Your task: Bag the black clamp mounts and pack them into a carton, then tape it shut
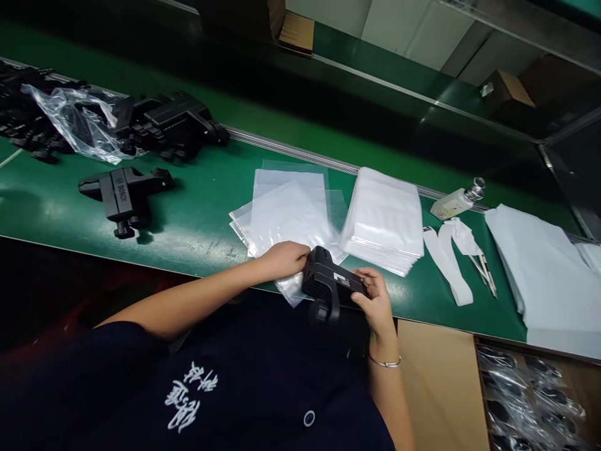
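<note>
My right hand (375, 297) grips one end of a black plastic clamp mount (335, 279), which has a small white label and a round knob underneath. It is held over the table's front edge. Close to the mount's other end, my left hand (286, 258) has its fingers closed on a clear plastic bag (292, 289); the fingertips are partly hidden. Behind my hands lie loose clear bags (291, 207), overlapping one another. A thick pile of bags (382, 213) is to their right. Another black mount, marked BOSCH (123, 194), rests on the left of the table.
Black mounts (178, 122) are heaped at the back left, some under crumpled plastic (77, 122). Rightward are a bottle (457, 199), a white strip (448, 263), tweezers (488, 275) and white sheets (554, 275). An open carton (436, 382) below holds bagged black items.
</note>
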Demonstrator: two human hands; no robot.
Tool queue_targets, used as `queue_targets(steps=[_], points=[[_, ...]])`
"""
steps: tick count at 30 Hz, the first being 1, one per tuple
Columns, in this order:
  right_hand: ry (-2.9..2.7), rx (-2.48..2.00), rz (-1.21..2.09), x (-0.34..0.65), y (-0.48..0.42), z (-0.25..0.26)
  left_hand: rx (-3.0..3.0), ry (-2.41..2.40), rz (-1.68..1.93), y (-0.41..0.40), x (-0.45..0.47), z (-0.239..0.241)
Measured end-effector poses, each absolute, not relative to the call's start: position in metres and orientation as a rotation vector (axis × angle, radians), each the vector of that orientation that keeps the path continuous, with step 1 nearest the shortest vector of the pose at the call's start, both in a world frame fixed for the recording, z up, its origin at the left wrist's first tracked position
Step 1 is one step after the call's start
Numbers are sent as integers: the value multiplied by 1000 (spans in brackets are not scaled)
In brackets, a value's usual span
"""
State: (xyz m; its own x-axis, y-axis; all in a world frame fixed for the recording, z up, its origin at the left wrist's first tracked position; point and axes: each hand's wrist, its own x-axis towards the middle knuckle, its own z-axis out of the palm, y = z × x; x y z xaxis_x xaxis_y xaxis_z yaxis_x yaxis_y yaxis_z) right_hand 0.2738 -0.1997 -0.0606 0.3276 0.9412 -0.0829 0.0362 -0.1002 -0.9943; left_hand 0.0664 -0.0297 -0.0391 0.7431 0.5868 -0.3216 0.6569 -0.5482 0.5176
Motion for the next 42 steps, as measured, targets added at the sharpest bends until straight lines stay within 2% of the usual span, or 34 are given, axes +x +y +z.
queue_targets(steps=[4, 7, 15, 17, 20, 25, 29, 32, 35, 37, 40, 42], points=[[-1032, -1688, 889, 272, -196, -58, 2344, 1006, -2, -33, 61, -29], [-1127, -1822, 745, 269, -197, -53, 2415, 874, 125, -43, 58, -23], [-1161, -1929, 255, 233, -176, -46, 2295, 649, 65, -46, 60, -8], [-1252, -1868, 263, 222, -163, -49, 2305, 572, 162, -51, 76, -1], [-1389, -1734, 460, 212, -140, -55, 2368, 322, 315, -69, 103, 10], [-1623, -1576, 619, 215, -125, -52, 2312, -314, 276, -85, 102, 29], [-1775, -1474, 541, 215, -142, -31, 2307, -59, 315, -47, 64, 46], [-1949, -1374, 549, 207, -154, -10, 2395, 230, -13, -15, 50, 51], [-2138, -1244, 530, 212, -159, 7, 2250, 196, -326, -2, 48, 43], [-1983, -1355, 441, 230, -164, 11, 2090, 266, -252, -3, 47, 31], [-1275, -1611, 182, 261, -178, 10, 1846, 570, 68, -11, 48, 12], [-1119, -1598, 47, 267, -189, 10, 1726, 718, 207, -20, 55, 3]])
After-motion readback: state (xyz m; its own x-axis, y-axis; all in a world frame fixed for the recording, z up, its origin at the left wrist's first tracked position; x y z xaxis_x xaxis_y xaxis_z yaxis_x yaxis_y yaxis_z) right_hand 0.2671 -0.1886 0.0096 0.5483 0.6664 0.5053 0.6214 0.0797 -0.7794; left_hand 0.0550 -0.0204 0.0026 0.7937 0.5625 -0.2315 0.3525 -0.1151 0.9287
